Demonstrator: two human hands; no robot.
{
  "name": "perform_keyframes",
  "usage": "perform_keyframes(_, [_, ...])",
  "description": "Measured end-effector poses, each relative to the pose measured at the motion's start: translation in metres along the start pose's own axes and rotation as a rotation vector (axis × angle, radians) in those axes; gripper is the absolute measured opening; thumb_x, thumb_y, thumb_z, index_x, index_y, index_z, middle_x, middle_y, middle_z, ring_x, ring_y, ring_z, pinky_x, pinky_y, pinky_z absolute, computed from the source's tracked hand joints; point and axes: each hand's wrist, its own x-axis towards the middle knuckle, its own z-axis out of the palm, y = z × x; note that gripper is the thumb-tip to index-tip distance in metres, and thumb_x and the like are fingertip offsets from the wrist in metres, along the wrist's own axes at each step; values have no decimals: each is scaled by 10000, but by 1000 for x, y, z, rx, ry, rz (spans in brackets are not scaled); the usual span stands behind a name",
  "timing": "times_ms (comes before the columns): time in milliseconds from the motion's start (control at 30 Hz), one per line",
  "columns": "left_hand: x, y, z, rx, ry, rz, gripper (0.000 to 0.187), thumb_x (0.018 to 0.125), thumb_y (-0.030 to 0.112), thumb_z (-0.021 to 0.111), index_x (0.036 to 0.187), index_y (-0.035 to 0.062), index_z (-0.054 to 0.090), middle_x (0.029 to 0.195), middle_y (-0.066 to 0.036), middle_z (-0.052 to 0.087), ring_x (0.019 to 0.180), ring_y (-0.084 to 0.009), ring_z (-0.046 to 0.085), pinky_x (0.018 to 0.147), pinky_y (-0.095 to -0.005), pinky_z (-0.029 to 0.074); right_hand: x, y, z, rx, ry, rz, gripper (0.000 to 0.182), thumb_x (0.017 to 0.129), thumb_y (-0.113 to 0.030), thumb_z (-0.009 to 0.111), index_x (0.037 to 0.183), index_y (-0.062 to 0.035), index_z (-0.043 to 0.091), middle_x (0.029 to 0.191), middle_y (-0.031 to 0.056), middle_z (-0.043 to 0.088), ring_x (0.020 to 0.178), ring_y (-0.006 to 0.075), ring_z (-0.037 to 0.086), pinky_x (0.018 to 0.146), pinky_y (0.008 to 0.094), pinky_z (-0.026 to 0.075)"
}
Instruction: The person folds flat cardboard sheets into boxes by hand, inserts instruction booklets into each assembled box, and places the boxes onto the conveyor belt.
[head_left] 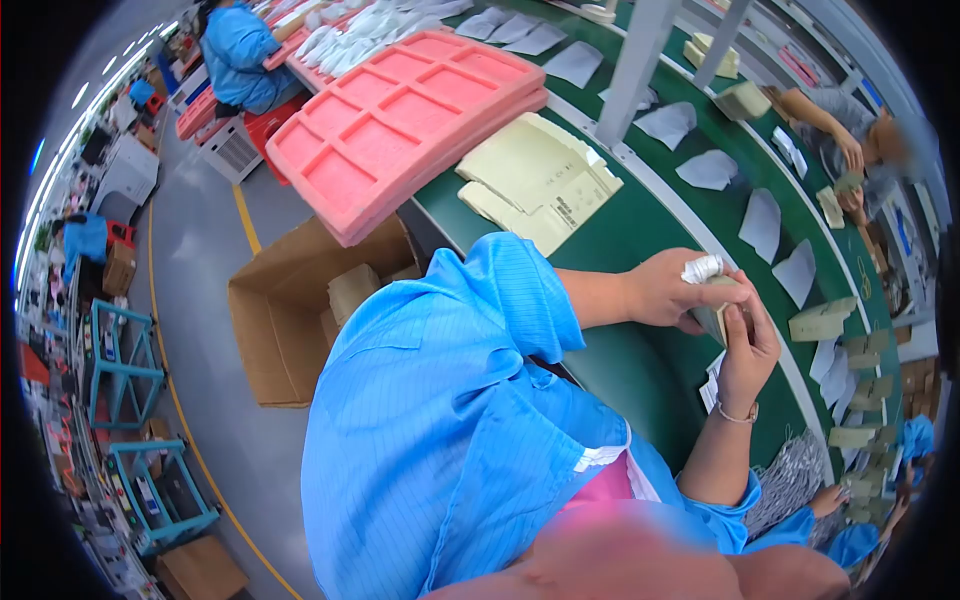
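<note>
Both my hands are together over the green work surface (pixel 640 370), gripping a small pale box (pixel 712 318). My left hand (pixel 680 290) comes in from the upper side, its fingers wrapped round the box and partly covering it. A white wrapping (pixel 702 268) shows on one of its fingers. My right hand (pixel 750 350), with a bracelet at the wrist, pinches the box's near side between thumb and fingers. Just beneath the hands lie some white printed papers (pixel 712 382). A stack of flat cream cartons (pixel 545 185) sits beside my left forearm.
Stacked pink trays (pixel 400 125) overhang the bench by the cartons. An open cardboard box (pixel 275 320) stands on the floor. Bundled grey cords (pixel 795 485) lie near my right elbow. White bags (pixel 760 222) and small boxes (pixel 822 318) line the green belt; a co-worker (pixel 850 130) works across it.
</note>
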Motion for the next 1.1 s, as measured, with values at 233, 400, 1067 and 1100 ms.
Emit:
perform_keyframes(233, [-7,-14,-2,398,50,293,886,539,97,851,1309,227,433,1148,-117,563,1006,-281,589,810,-393,517,-2,-20,3,94,-32,-12,464,837,-26,606,1289,1,503,1240,135,575,1138,242,547,963,310,413])
perform_keyframes(400, [8,-11,11,195,272,377,833,605,153,816,1333,143,410,1141,-146,555,1034,-319,577,843,-441,504,-16,-11,-12,-383,25,-200,577,740,-11,677,1286,-47,496,1273,138,536,1190,293,507,980,360,417])
perform_keyframes(1067, [4,-7,6,-717,51,-789,638,854,379,537,1310,-43,393,1229,-187,536,1123,-321,552,942,-442,476,-96,21,-98,-698,-340,309,337,707,-32,726,1024,-46,613,1112,102,584,972,257,582,845,333,481])
perform_keyframes(1100, [3,-8,6,-753,36,-789,638,856,384,531,1312,-41,392,1231,-188,536,1128,-323,549,943,-448,474,-92,19,-101,-658,-355,377,302,710,-28,723,994,-38,622,1093,93,589,958,241,583,829,325,485])
